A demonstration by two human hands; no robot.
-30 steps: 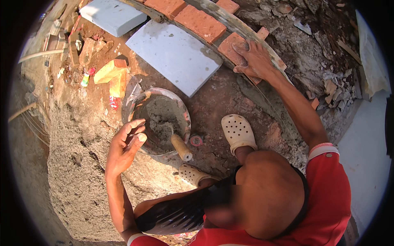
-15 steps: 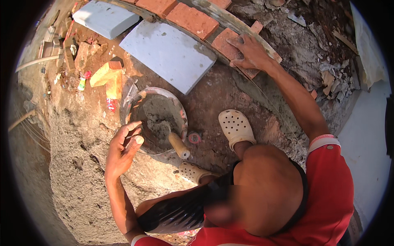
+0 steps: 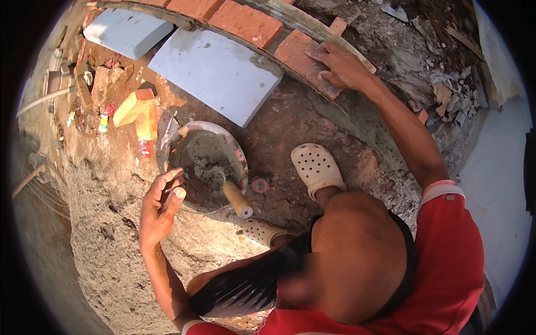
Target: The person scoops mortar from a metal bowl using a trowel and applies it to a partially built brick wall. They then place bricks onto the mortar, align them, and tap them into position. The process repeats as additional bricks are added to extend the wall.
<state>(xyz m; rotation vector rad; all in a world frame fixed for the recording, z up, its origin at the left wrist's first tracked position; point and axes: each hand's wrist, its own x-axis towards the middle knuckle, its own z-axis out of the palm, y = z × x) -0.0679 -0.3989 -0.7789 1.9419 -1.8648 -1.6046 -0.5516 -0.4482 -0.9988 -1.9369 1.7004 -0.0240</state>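
My right hand (image 3: 338, 70) is on a red brick (image 3: 293, 54) at the end of a curved brick row (image 3: 245, 23), its fingers curved over the brick. A thin string runs along the row's near side. My left hand (image 3: 164, 198) is empty, fingers loosely bent and apart, at the left rim of a round bucket (image 3: 240, 159) of wet grey mortar (image 3: 206, 156). A tool's tan cylindrical handle (image 3: 237, 201) leans out of the mortar; its head is hidden.
Two pale slabs (image 3: 215, 75) lie inside the curve. Orange bricks (image 3: 134, 109), wood scraps and litter are at the left. Rubble (image 3: 446, 89) and white sheeting (image 3: 497, 184) are at the right. My feet in holed clogs (image 3: 315, 170) stand beside the bucket.
The view has shifted a little, so bricks, slabs and bucket appear farther left. My right hand stays on the end brick with slight finger movement. My left hand stays empty beside the bucket.
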